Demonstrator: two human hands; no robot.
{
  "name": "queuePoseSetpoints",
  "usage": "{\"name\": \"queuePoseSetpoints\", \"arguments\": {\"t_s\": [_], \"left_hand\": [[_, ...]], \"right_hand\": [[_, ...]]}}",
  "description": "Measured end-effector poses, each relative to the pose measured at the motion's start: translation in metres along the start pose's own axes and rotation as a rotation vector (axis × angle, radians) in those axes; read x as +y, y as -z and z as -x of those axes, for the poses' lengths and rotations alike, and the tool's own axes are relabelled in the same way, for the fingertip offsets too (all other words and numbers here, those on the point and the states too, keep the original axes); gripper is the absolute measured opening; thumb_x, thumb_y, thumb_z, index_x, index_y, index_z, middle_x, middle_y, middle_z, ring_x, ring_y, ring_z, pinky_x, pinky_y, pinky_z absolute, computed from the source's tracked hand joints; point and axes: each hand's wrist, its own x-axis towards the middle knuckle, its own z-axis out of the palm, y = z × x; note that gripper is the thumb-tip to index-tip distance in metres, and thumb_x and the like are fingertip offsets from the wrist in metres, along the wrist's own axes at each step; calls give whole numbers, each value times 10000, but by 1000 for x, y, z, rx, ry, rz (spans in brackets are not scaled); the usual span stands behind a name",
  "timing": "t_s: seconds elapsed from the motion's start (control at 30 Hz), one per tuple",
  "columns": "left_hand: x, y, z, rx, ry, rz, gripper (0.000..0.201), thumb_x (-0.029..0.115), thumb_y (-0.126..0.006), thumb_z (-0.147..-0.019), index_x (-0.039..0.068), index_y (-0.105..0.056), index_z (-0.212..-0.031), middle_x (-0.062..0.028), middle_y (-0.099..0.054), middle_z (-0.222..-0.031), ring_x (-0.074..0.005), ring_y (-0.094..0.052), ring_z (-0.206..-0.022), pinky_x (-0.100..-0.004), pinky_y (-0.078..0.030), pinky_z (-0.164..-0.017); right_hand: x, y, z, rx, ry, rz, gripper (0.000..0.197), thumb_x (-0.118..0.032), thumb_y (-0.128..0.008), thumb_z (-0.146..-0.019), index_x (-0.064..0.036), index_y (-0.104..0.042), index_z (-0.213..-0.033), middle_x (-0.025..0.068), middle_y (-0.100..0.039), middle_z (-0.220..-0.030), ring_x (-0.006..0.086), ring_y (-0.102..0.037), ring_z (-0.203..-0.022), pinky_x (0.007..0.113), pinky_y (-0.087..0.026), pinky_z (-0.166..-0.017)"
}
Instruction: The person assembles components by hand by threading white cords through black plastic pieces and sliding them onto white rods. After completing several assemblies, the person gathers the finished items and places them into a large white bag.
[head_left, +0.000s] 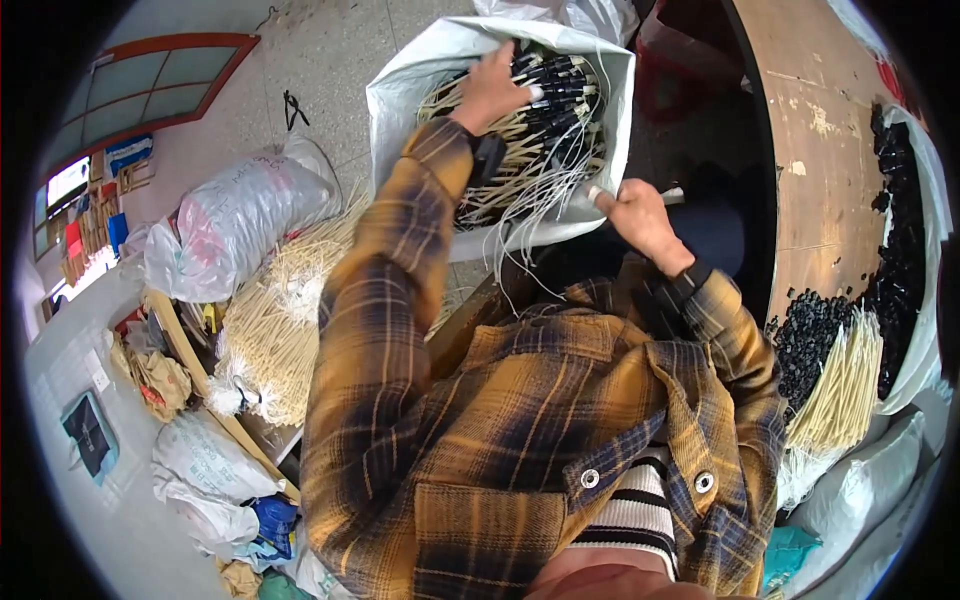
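Cords (515,172) lie crosswise, black tips (565,105) rightward, under the spread left hand (490,92). The right hand (640,218) grips the sack (393,115).

Brown wooden table (818,200); small black pieces (805,328), cream strands (845,385) on top.

Watching remotely, I see a workshop: bench (800,235) heaped with black parts (806,335), sack (618,100) of bundles (545,125), stuffed bag (250,215) on the left

left grip (490,92): spread over black-tipped cables (565,98) | right grip (638,220): at white sack (395,120)
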Motion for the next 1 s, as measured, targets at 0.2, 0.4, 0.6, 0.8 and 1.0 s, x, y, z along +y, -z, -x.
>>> {"name": "queuePoseSetpoints", "arguments": {"t_s": [0.2, 0.4, 0.6, 0.8, 1.0], "left_hand": [[8, -38, 28, -37, -118, -332, 971, 436, -784, -621, 95, -293, -1386, -188, -365, -1388, -409, -347, -1255, -620, -269, -994], [5, 1, -17, -168, -276, -326, 629, 404, -687, -732, 21, -531, -1207, -208, -536, -1257, -376, -471, -1181, -512, -314, -995], [-36, 6, 31, 185, -260, -11, 412, 154, -637, -766, 99, -578, -1171, -143, -602, -1080, -335, -545, -1039, -434, -436, -864], [-10, 2, 16, 249, -299, 70, 578, 194, -711, -726, 113, -537, -1272, -145, -602, -1116, -342, -540, -1055, -438, -440, -905], [-13, 6, 2, 240, -286, -95, 387, 166, -652, -789, 135, -586, -1169, -112, -615, -1080, -338, -584, -955, -424, -480, -793]], "right_hand": [[-3, 0, 10, 235, 288, 34, 522, -374, -676, -849, 45, -524, -578, 211, -437, -530, 344, -460, -495, 439, -388, -522], [2, 15, 5, 80, 73, 27, 467, -368, -662, -846, 23, -556, -613, 199, -476, -544, 320, -512, -517, 420, -401, -533], [-34, 53, -24, 521, 144, 125, 433, -345, -690, -784, -98, -582, -1122, 107, -669, -911, 310, -652, -830, 383, -504, -720], [-56, 75, -111, 825, 765, 609, 458, -233, -717, -747, -136, -573, -1170, 85, -630, -1087, 276, -627, -895, 389, -432, -812], [-53, 80, -139, 742, 546, 661, 129, -232, -606, -821, -105, -614, -839, 79, -652, -756, 286, -624, -706, 390, -425, -688]]}}
